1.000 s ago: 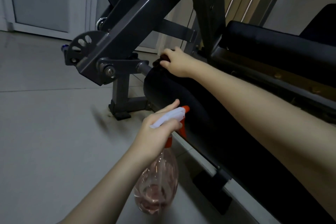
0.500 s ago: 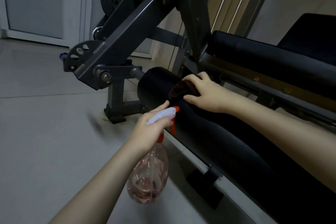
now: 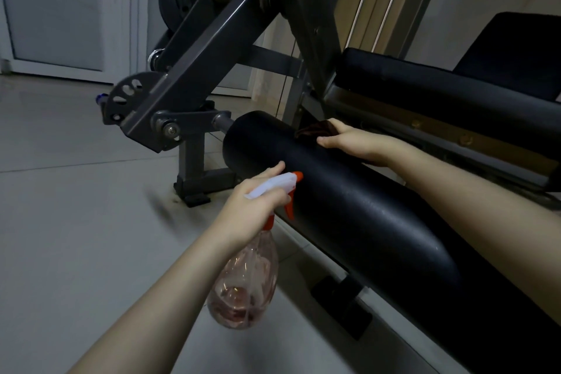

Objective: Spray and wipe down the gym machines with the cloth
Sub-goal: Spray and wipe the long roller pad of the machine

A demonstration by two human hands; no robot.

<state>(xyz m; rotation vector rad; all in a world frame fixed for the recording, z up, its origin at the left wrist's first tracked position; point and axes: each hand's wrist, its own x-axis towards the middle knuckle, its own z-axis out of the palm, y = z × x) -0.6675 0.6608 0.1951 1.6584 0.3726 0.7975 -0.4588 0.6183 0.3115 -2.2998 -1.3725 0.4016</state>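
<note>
Right hand point(image 3: 353, 143) presses dark cloth point(image 3: 315, 131) onto the far top of black roller pad point(image 3: 349, 209), fingers curled over it. Left hand point(image 3: 258, 203) grips spray bottle point(image 3: 246, 285), nozzle near pad.

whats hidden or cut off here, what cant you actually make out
All from the head view:
The cloth is mostly under the right hand and behind the roller pad, so its size is unclear.
The left hand wraps the spray bottle head, so a trigger squeeze cannot be told.
The roller pad's near end is lost in shadow below the right forearm.
The weight plate is cut by the top edge and crossed by the frame bar.
</note>
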